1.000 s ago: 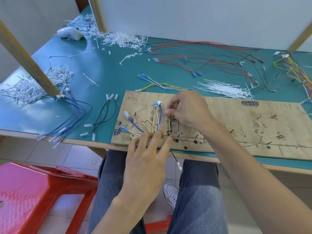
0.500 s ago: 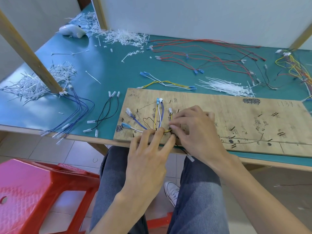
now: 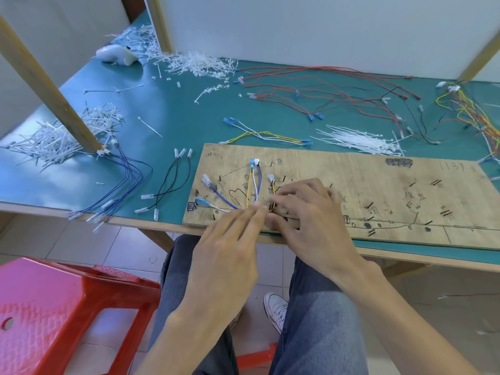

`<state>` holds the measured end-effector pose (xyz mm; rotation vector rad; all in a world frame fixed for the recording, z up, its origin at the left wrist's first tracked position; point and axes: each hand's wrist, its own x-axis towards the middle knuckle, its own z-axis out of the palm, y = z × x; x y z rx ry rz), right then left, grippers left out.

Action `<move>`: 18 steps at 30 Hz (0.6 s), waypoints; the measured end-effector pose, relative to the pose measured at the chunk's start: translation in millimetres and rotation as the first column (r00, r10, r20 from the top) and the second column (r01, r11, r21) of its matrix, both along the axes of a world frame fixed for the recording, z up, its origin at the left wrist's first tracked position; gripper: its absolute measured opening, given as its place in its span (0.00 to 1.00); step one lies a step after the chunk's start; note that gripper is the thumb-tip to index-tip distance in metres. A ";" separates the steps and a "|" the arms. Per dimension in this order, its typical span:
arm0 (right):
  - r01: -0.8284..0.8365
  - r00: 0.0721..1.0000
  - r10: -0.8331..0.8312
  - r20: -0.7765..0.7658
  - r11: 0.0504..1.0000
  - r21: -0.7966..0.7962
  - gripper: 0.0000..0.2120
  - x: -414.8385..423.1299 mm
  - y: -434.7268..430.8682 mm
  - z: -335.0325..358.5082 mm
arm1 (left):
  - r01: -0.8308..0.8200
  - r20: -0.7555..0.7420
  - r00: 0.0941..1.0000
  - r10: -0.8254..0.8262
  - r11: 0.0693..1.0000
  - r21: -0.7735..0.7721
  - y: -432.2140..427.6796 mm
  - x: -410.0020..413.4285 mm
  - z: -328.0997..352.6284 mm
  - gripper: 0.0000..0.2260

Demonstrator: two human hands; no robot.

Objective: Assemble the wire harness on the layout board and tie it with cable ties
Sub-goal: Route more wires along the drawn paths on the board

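Observation:
The plywood layout board [image 3: 351, 190] lies at the table's near edge, with nails and pen marks on it. On its left part a wire bundle [image 3: 253, 185] of yellow, white and blue leads fans out to small connectors. My left hand [image 3: 230, 244] reaches in from below, its straight fingers held together and their tips pressing on the bundle where the leads meet. Just to the right, my right hand [image 3: 305, 212] has its fingers curled and pinches the yellow and black leads at the gathering point, hiding that stretch of wire.
A heap of white cable ties [image 3: 359, 139] lies behind the board. There are red wires [image 3: 324, 87] farther back, a multicolour harness [image 3: 470, 112] at the right, and blue wires [image 3: 127, 180] and black wires [image 3: 173, 185] at the left. Cut tie scraps [image 3: 54, 139] surround a slanted wooden post [image 3: 54, 90]. A red stool [image 3: 54, 307] stands at lower left.
My right hand has come down from the upper connectors to the gathering point beside my left fingertips. My left fingers, spread before, now lie together. The dangling black lead is out of sight.

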<state>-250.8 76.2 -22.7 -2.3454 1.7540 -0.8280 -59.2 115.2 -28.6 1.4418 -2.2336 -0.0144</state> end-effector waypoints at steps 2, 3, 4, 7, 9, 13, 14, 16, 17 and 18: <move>-0.018 0.998 0.019 0.057 1.000 -0.019 0.14 5.9 -2.6 2.3 | -0.085 -0.065 0.995 0.080 0.994 -0.071 -5.3 12.3 5.6 0.18; -0.042 0.996 0.044 0.071 0.999 -0.025 0.13 10.1 -4.5 4.1 | -0.134 -0.064 0.990 0.129 0.988 -0.079 -11.0 20.0 8.9 0.15; -0.070 0.994 0.071 0.079 0.997 -0.020 0.11 14.0 -7.1 6.1 | -0.177 -0.042 0.984 0.175 0.982 -0.057 -18.3 28.0 12.1 0.13; -0.141 0.988 0.137 0.066 0.988 0.061 0.07 23.5 -18.0 12.2 | -0.227 0.060 0.973 0.223 0.971 0.077 -40.3 47.6 21.5 0.07; -0.172 0.984 0.167 0.055 0.980 0.105 0.05 28.5 -25.0 12.7 | -0.212 0.092 0.975 0.201 0.968 0.136 -48.4 51.9 25.3 0.03; -0.180 0.981 0.170 0.094 0.978 0.102 0.02 34.3 -30.0 4.1 | -0.183 0.122 0.979 0.161 0.963 0.200 -54.6 49.0 30.5 0.02; -0.171 0.981 0.160 0.111 0.981 0.096 0.02 34.3 -29.9 1.5 | -0.182 0.135 0.979 0.155 0.958 0.219 -56.6 48.7 31.1 0.02; -0.160 0.978 0.147 0.145 0.984 0.081 0.03 33.3 -29.0 -2.9 | -0.175 0.171 0.976 0.133 0.950 0.257 -60.6 49.1 31.9 0.03; -0.163 0.975 0.150 0.161 0.984 0.072 0.03 32.8 -28.2 -4.7 | -0.167 0.188 0.975 0.117 0.947 0.275 -61.9 49.5 32.4 0.03; -0.170 0.972 0.156 0.173 0.983 0.064 0.03 32.4 -27.5 -6.2 | -0.154 0.203 0.974 0.096 0.944 0.293 -63.0 49.9 33.0 0.03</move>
